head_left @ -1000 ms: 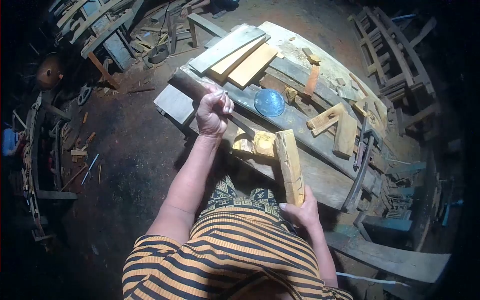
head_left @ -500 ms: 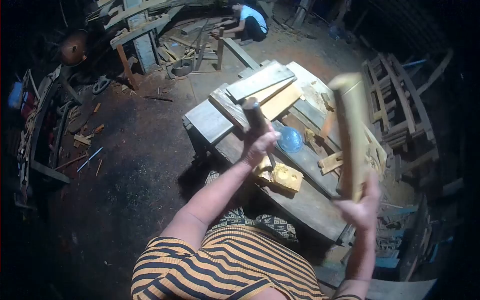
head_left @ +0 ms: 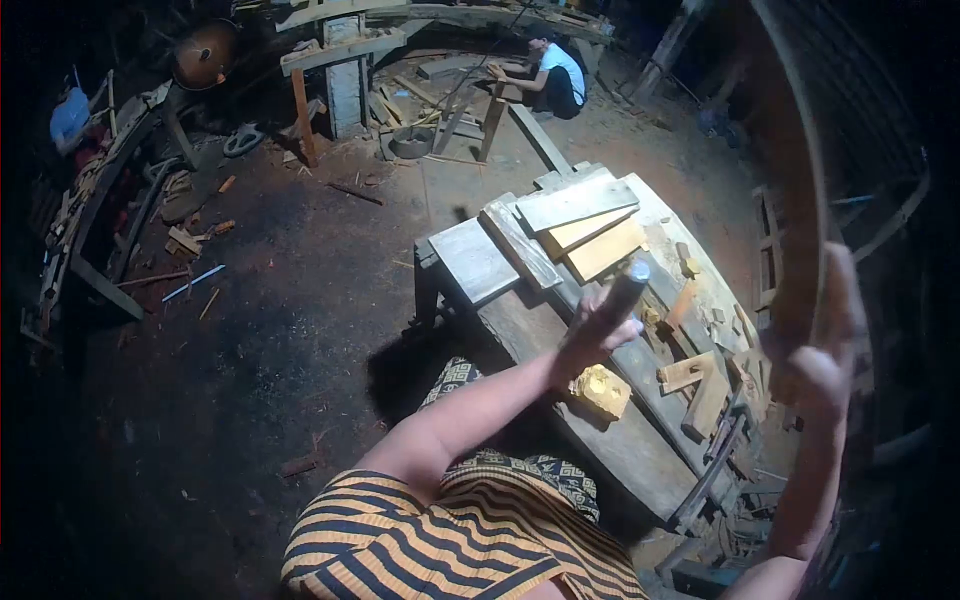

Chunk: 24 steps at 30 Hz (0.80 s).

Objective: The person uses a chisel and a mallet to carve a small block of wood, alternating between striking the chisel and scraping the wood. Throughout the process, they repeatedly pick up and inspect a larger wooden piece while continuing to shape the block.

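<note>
My left hand (head_left: pixel 598 328) is closed round an upright dark handle-like tool (head_left: pixel 630 283) with a shiny round top, over the wooden workbench (head_left: pixel 520 322). Its lower end is hidden by the hand. Just below that hand lies a yellow carved block (head_left: pixel 602 391) at the bench's near edge. On the right, my right hand (head_left: pixel 822 372) grips a long, thick piece of wood (head_left: pixel 800 200), raised high and blurred, running out past the top of the view.
Several boards (head_left: pixel 577 205) are stacked on the bench, with offcuts (head_left: pixel 705 395) to the right. A co-worker (head_left: pixel 560 78) squats at the back beside scrap wood. Wooden frames line the left (head_left: pixel 105 180), and a wheel (head_left: pixel 243 141) lies on the floor.
The wood in my right hand has risen and moved right. My left hand and its tool now appear further right and lower. The view has shifted, and the clear blue round object no longer shows.
</note>
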Tool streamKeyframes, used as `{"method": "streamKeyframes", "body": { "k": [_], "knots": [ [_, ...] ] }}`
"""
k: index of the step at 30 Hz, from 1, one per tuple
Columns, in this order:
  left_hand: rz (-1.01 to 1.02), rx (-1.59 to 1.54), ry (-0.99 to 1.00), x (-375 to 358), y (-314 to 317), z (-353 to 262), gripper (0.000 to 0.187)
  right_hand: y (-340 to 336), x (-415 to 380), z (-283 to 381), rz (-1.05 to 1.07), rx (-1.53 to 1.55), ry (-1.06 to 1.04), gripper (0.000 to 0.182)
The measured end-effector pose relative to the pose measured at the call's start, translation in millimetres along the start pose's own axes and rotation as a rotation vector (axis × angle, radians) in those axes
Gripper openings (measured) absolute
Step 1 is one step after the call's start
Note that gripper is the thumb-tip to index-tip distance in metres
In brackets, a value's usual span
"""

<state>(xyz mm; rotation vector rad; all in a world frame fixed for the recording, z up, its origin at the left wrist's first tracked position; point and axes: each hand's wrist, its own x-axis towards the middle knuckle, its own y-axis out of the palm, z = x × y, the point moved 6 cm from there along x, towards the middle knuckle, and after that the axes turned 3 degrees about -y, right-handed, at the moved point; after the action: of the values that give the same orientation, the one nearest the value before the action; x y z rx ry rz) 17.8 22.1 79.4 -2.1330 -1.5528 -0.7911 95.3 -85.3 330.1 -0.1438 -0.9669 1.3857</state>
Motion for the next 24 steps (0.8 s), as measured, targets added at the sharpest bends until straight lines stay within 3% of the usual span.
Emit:
{"method": "streamKeyframes", "body": {
  "k": [2, 3, 4, 6, 8, 10, 11, 13, 14, 16, 17, 18, 19, 20, 22, 23, 24],
  "knots": [
    [-0.007, -0.086, -0.038, -1, 6, 1, 0.046, -8, -12, -22, -0.258, 0.144, -0.003, 0.061],
    [0.009, 0.07, 0.049, 0, 8, 0, 0.046, -8, -22, -45, -0.189, 0.114, -0.064, 0.064],
    [0.007, 0.128, 0.127, 1, 9, -3, 0.049, 1, -25, -53, -0.026, -0.036, 0.003, 0.058],
    [-0.034, 0.088, 0.121, 4, 16, 2, 0.055, 28, -28, -60, 0.527, -0.798, 0.258, 0.05],
    [-0.003, 0.175, 0.088, 6, 18, 4, 0.061, 13, -16, -50, 0.438, -0.609, 0.274, 0.044],
    [0.053, 0.187, 0.085, 7, 20, -2, 0.06, -4, -1, -26, 0.181, -0.184, -0.05, 0.052],
    [0.017, 0.183, 0.167, 6, 21, -6, 0.059, -11, -4, -27, 0.18, -0.182, -0.047, 0.052],
    [-0.019, 0.186, 0.239, 2, 22, -9, 0.059, -47, -26, -52, -0.388, 0.324, 0.288, 0.061],
    [-0.025, 0.157, 0.232, 1, 22, -8, 0.054, -36, -31, -42, -0.261, 0.288, -0.049, 0.065],
    [-0.036, 0.093, 0.229, 2, 24, -7, 0.046, -17, -42, -54, 0.112, -0.544, -0.219, 0.068],
    [-0.03, 0.093, 0.23, 2, 28, -6, 0.046, -3, -50, -69, 0.224, -0.637, -0.003, 0.07],
    [0.014, -0.228, -0.002, 4, 34, 9, 0.041, 11, -60, -79, 0.332, -0.721, 0.222, 0.071],
    [0.062, -0.546, -0.238, 6, 40, 14, 0.035, 5, -68, -95, 0.285, -0.641, 0.19, 0.072],
    [0.085, -0.255, -0.242, 5, 36, 7, 0.029, 1, -75, -104, 0.278, -0.644, 0.196, 0.072],
    [0.122, -0.367, -0.372, 0, 32, 10, 0.03, -8, -95, -113, 0.109, -0.296, 0.189, 0.074],
    [0.007, 0.012, 0.061, 2, 23, -2, 0.033, 2, -112, -120, -0.029, 0.1, 0.277, 0.075],
    [-0.03, -0.141, -0.03, -2, 19, 13, 0.034, 5, -131, -127, -0.064, 0.054, 0.385, 0.077]
  ]
}}
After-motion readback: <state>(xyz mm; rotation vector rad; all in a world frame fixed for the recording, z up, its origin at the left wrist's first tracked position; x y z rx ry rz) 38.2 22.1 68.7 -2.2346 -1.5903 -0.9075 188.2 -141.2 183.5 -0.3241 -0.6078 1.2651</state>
